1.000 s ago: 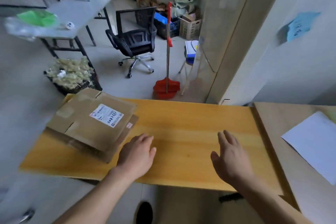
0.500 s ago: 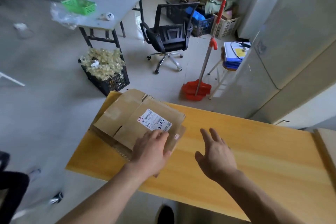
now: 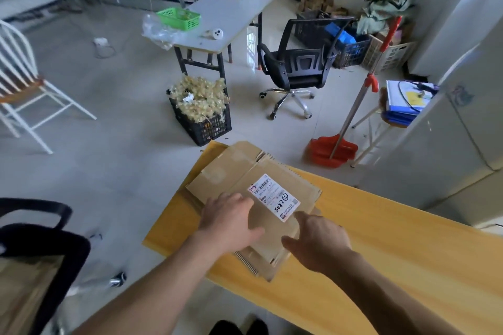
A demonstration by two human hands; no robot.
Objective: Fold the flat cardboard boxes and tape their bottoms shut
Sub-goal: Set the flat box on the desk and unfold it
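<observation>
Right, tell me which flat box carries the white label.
The topmost cardboard box, with the left hand resting on it; the boxes beneath show only bare edges.

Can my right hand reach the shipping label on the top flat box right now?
Probably yes. The right hand is at the near edge of the flat cardboard boxes beside the shipping label, nothing lies between, and the left hand rests left of it.

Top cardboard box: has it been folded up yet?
No, the top cardboard box lies flat, on other flat boxes.
</observation>
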